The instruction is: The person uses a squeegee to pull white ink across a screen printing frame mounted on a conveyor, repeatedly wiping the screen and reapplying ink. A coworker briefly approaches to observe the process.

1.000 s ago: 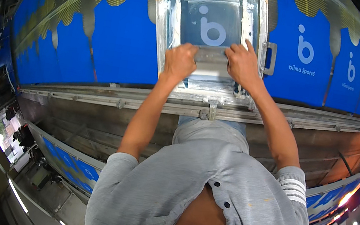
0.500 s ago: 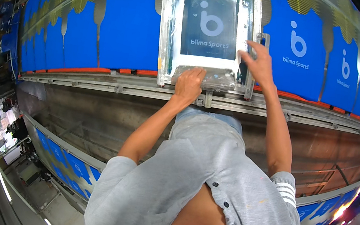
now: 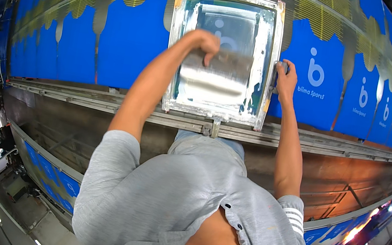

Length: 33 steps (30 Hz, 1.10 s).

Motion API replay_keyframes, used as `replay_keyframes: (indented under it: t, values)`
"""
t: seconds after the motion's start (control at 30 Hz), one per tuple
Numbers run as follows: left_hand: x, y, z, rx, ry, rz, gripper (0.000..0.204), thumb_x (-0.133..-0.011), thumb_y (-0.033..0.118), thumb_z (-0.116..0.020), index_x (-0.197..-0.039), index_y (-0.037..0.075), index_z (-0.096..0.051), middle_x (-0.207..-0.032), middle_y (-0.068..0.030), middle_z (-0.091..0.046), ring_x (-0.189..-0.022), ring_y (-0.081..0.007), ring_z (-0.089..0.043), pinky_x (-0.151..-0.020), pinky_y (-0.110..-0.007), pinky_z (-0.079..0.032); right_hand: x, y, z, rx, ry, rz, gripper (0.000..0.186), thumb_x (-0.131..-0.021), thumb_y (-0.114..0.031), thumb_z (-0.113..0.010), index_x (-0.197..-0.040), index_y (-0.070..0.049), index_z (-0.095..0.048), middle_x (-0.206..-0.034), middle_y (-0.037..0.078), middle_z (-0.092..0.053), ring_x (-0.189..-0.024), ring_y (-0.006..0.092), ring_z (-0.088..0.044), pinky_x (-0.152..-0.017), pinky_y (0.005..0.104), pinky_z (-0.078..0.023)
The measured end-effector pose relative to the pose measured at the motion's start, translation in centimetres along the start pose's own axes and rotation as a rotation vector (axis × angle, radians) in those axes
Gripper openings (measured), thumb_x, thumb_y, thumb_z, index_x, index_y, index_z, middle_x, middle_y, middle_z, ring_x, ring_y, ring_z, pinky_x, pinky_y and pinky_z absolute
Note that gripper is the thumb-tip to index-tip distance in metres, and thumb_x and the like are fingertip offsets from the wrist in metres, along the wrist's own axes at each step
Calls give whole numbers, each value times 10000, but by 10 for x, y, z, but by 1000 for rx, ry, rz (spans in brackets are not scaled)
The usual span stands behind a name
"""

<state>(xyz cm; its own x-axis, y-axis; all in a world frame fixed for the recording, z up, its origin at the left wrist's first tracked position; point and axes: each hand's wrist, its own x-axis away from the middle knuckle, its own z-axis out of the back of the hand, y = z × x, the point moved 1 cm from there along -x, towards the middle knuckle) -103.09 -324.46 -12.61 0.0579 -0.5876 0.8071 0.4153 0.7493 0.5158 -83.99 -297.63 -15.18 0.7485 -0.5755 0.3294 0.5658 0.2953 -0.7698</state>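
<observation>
A printing screen (image 3: 213, 113) with a pale, ink-smeared frame lies over a blue fabric piece in front of me. My left hand (image 3: 202, 44) is closed on the left end of a wide grey squeegee (image 3: 236, 64), which lies crosswise over the middle of the mesh and is smeared by motion. White ink (image 3: 210, 94) shows on the near part of the mesh. Part of a round-letter logo is visible beyond the squeegee. At the screen's right side, my right hand (image 3: 286, 80) is wrapped around a small dark side handle (image 3: 284, 67).
Right of the screen lie several blue fabric pieces (image 3: 328, 100) with a pale logo; those on the left (image 3: 131, 45) look plain. A metal rail (image 3: 155, 117) runs along the table's near edge. Another table with blue pieces (image 3: 52, 171) stands behind me.
My left hand has pushed the squeegee from the screen's near end to its middle. My right hand, open over the right rim before, has closed on the side handle. The view has shifted slightly.
</observation>
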Motion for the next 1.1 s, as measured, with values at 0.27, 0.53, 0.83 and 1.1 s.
replay_keyframes:
  t: [0.27,0.53,0.83,1.1]
  values:
    - [0,-13,100,-231,907,109,370,-695,127,-593,-1019,134,-774,-936,-207,-731,-938,-388,-695,-796,-485,-549,3,-11,5,-40,-36,-70,393,-902,-288,-687,-1185,-17,-648,-957,121,-681,-824,192,-610,-732,333,-483]
    - [43,45,-126,-101,1087,45,476,-661,-48,-642,-1093,120,-751,-1088,-133,-733,-964,-322,-707,-811,-452,-577,-4,-21,7,80,30,-3,411,-860,-355,-705,-1105,-25,-695,-960,170,-710,-850,281,-669,-787,390,-507]
    - [90,57,-255,-54,1328,-116,481,-640,-94,-642,-1108,-1,-704,-1158,-153,-705,-1071,-327,-673,-889,-429,-549,3,-32,-12,-108,198,192,299,-912,-276,-705,-1029,-4,-744,-863,79,-713,-770,139,-602,-720,316,-493]
    - [206,-116,-243,-83,1178,-13,491,-610,-54,-679,-1089,41,-718,-1073,-148,-725,-1002,-340,-683,-853,-443,-543,86,-105,-208,-201,164,340,208,-895,-212,-668,-970,-24,-713,-949,159,-713,-886,283,-693,-800,367,-526]
